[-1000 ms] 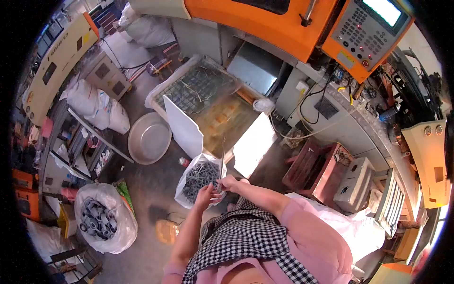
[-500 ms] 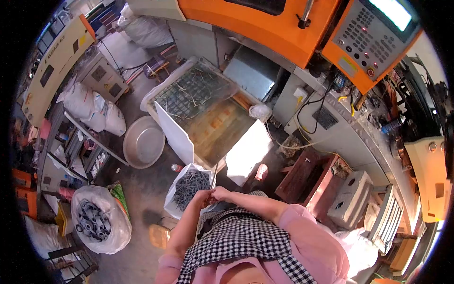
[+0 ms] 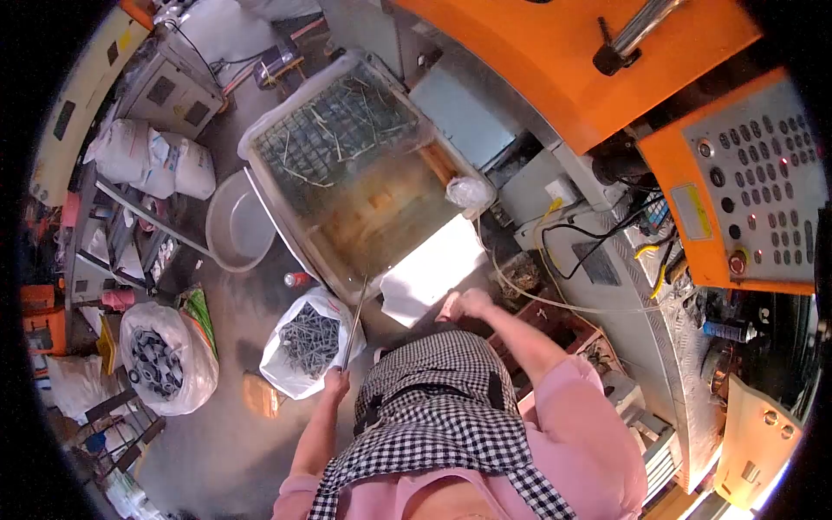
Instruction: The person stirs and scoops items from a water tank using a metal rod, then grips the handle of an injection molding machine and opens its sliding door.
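My left hand [image 3: 336,380] is closed round the lower end of a long thin metal rod [image 3: 355,325], which slants up to the near edge of a water-filled tub [image 3: 381,208]. Just left of the rod is a white bag [image 3: 276,364] full of thin grey parts [image 3: 312,338]. My right hand [image 3: 471,303] is at the lower edge of a bright white board [image 3: 433,270], its fingers curled; whatever they hold, if anything, is too small to make out.
A round metal basin [image 3: 238,221] and a red can [image 3: 296,279] stand left of the tub. Farther left is a bag of grey rings [image 3: 191,381]. An orange machine [image 3: 555,78] with a keypad panel [image 3: 754,182] rises at the right, above a reddish crate [image 3: 555,325].
My hands, together before, have moved apart, the right one toward the white board. The rod now shows in my left hand. The view has turned and come closer to the tub and machine.
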Action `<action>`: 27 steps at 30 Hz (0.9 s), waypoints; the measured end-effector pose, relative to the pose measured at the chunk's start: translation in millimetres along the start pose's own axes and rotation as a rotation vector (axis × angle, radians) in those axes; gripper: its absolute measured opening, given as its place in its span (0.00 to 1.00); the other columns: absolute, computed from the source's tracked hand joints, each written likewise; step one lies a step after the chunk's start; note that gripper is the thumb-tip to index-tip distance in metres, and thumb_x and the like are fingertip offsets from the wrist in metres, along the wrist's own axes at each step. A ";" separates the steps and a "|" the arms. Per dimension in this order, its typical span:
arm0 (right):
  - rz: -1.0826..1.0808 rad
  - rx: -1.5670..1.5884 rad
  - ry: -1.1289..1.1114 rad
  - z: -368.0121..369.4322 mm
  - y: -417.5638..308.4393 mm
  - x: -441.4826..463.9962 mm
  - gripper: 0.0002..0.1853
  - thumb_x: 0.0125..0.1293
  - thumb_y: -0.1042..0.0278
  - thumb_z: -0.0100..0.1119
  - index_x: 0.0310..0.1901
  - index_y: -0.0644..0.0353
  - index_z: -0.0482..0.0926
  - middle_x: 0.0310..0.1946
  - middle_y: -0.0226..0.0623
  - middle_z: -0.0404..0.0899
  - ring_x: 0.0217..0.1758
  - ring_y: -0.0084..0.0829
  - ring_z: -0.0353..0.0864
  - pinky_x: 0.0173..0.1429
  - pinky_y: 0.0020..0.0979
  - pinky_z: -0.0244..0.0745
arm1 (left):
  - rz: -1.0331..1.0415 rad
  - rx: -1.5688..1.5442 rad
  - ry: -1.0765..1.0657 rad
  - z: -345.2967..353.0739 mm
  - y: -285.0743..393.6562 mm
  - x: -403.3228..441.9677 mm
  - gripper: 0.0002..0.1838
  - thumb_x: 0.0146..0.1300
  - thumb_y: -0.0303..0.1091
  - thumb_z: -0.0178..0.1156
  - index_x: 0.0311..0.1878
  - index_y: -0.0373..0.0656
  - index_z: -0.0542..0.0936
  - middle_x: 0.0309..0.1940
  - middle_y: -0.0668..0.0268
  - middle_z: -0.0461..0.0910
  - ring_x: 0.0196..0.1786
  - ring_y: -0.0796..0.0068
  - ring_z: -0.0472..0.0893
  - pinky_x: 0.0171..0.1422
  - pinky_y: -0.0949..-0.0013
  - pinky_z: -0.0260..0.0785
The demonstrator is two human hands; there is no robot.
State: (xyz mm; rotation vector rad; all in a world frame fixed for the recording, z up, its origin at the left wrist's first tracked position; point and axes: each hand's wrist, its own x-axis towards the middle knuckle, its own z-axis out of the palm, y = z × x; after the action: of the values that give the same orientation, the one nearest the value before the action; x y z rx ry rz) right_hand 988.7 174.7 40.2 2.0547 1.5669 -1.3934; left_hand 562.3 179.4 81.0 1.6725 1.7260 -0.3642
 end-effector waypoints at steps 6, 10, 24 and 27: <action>0.326 -0.028 0.041 13.1 87.0 41.5 0.18 0.64 0.57 0.38 0.46 0.61 0.71 0.47 0.46 0.70 0.45 0.38 0.74 0.43 0.35 0.74 | -0.162 -0.141 0.003 8.7 16.7 12.3 0.17 0.51 0.37 0.55 0.39 0.33 0.75 0.31 0.47 0.76 0.37 0.52 0.76 0.43 0.62 0.67; 0.357 0.347 0.194 21.1 64.7 16.8 0.15 0.60 0.59 0.43 0.43 0.59 0.71 0.39 0.41 0.73 0.38 0.35 0.75 0.42 0.35 0.72 | -0.104 -0.103 0.022 -6.2 18.8 30.6 0.15 0.50 0.34 0.56 0.39 0.34 0.75 0.31 0.47 0.76 0.38 0.52 0.76 0.44 0.60 0.67; 0.485 0.375 0.163 61.7 -2.5 -33.5 0.14 0.57 0.59 0.51 0.41 0.58 0.73 0.40 0.41 0.74 0.44 0.38 0.73 0.48 0.35 0.69 | 0.113 -0.135 0.013 -62.5 -32.1 26.3 0.11 0.53 0.36 0.54 0.35 0.38 0.74 0.30 0.48 0.74 0.37 0.46 0.73 0.41 0.55 0.64; 0.504 0.358 0.115 46.8 -22.8 -33.7 0.14 0.57 0.59 0.51 0.41 0.59 0.73 0.41 0.42 0.74 0.45 0.38 0.73 0.48 0.35 0.69 | 0.159 -0.121 0.052 -80.7 -48.3 1.4 0.11 0.53 0.34 0.53 0.37 0.38 0.73 0.30 0.48 0.74 0.36 0.47 0.72 0.39 0.54 0.63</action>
State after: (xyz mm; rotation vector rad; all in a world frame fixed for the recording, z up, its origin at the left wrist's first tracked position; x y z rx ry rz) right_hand 944.4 132.4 49.3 2.5343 0.7704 -1.4435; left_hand 493.4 225.5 125.4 1.7291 1.6057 -0.1413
